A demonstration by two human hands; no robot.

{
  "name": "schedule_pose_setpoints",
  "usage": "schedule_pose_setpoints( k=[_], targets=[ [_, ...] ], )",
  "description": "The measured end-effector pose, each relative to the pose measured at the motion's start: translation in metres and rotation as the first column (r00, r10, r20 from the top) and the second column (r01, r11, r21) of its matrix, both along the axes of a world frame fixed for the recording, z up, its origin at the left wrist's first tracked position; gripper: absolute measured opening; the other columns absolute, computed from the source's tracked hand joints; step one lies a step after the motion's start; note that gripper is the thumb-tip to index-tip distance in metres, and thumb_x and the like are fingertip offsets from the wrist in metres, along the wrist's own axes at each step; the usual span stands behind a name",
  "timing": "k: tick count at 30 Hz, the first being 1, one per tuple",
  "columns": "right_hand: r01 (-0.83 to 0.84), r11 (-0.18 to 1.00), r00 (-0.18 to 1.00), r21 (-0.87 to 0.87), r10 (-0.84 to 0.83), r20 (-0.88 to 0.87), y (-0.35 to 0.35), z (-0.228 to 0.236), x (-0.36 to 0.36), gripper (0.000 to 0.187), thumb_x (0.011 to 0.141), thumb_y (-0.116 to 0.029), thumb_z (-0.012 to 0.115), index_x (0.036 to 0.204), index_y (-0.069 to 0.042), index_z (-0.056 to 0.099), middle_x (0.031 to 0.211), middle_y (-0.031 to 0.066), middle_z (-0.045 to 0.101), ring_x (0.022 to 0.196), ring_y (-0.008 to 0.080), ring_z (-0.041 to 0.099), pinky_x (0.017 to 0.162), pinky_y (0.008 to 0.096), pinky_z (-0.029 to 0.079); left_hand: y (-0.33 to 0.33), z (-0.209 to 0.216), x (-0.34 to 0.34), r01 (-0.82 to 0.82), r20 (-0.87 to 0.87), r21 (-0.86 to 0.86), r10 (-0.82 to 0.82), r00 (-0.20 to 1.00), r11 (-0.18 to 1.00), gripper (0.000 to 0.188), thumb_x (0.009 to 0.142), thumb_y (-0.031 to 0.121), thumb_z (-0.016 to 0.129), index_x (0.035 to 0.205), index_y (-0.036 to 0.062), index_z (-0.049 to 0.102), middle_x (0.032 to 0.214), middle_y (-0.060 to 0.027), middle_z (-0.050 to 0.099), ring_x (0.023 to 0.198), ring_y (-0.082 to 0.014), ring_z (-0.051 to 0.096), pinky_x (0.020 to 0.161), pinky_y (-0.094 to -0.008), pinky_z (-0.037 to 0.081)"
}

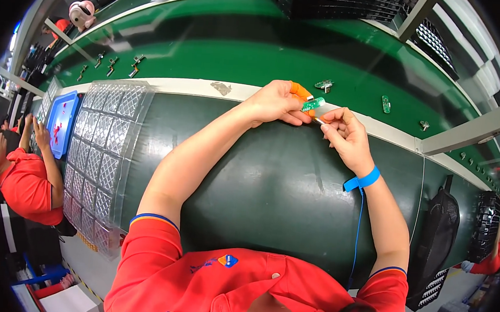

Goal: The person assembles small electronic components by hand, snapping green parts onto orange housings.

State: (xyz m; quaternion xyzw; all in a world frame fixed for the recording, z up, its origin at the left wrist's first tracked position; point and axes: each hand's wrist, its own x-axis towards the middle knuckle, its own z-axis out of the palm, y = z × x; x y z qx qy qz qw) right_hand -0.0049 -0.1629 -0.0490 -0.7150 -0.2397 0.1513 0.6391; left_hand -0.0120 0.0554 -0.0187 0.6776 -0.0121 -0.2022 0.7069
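Note:
My left hand (pixel 278 104), with orange covers on its fingers, is closed around a small green circuit board (pixel 312 105) above the near edge of the green belt. My right hand (pixel 347 138) is just to the right, its thumb and fingers pinched by the board's lower end. A small pale piece (pixel 319 121) shows between the two hands; its kind is too small to tell. Around my right wrist sits a blue wrist strap (pixel 368 179) with a thin cord hanging down. Another board with a metal part (pixel 324 86) lies on the belt just beyond my hands.
The green belt (pixel 222 50) carries several small assemblies, including a green board (pixel 386 104) at right. Clear plastic trays (pixel 104 128) and a blue tray (pixel 61 124) lie left, near a co-worker in red (pixel 27 184). A metal post (pixel 472 132) and black mesh bag (pixel 439 227) stand right.

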Motion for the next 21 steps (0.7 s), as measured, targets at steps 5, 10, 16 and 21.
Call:
schedule_pose_setpoints(
  k=[5,10,16,21],
  targets=[
    [0.058,0.988,0.903,-0.144,0.009,0.429,0.0024,0.004,-0.0049,0.011,0.082,0.0,0.061,0.092,0.0,0.054,0.088,0.0033,0.056,0.068,0.0069,0.051,0.052,0.0191,0.041,-0.0005,-0.0048,0.0001,0.069,-0.043,0.13,-0.064,0.997,0.989,0.029,0.086,0.005,0.049,0.112,-0.0062,0.051,0.097,-0.0141,0.064,0.082,-0.0164,0.067,0.071,-0.0237,0.056],
    [0.126,0.978,0.773,-0.165,0.008,0.635,0.0064,0.0048,-0.0079,0.014,0.08,0.003,0.062,0.091,0.0,0.055,0.088,0.0061,0.054,0.067,0.011,0.052,0.052,0.0207,0.042,-0.0051,-0.0015,-0.0053,0.148,-0.07,0.148,-0.139,0.988,0.978,0.027,0.086,0.005,0.049,0.11,-0.0074,0.052,0.097,-0.0148,0.064,0.081,-0.0161,0.067,0.07,-0.0236,0.056],
    [0.136,0.964,0.751,-0.228,0.049,0.658,0.0065,0.0063,-0.0073,0.012,0.08,0.002,0.062,0.089,0.0,0.056,0.085,0.0064,0.054,0.063,0.0121,0.052,0.05,0.0224,0.042,-0.007,-0.0007,-0.0073,0.178,-0.082,0.158,-0.167,0.983,0.971,0.026,0.086,0.004,0.048,0.108,-0.0077,0.053,0.098,-0.0153,0.064,0.082,-0.0163,0.067,0.071,-0.0239,0.056],
    [0.14,0.961,0.746,-0.237,0.055,0.664,0.0071,0.0054,-0.0063,0.01,0.079,0.002,0.063,0.087,-0.001,0.058,0.086,0.0062,0.055,0.063,0.0126,0.053,0.049,0.0226,0.042,-0.006,-0.0005,-0.0073,0.186,-0.083,0.155,-0.175,0.981,0.97,0.026,0.086,0.004,0.048,0.108,-0.0074,0.053,0.099,-0.0158,0.064,0.083,-0.017,0.067,0.072,-0.0245,0.056]
  ],
)
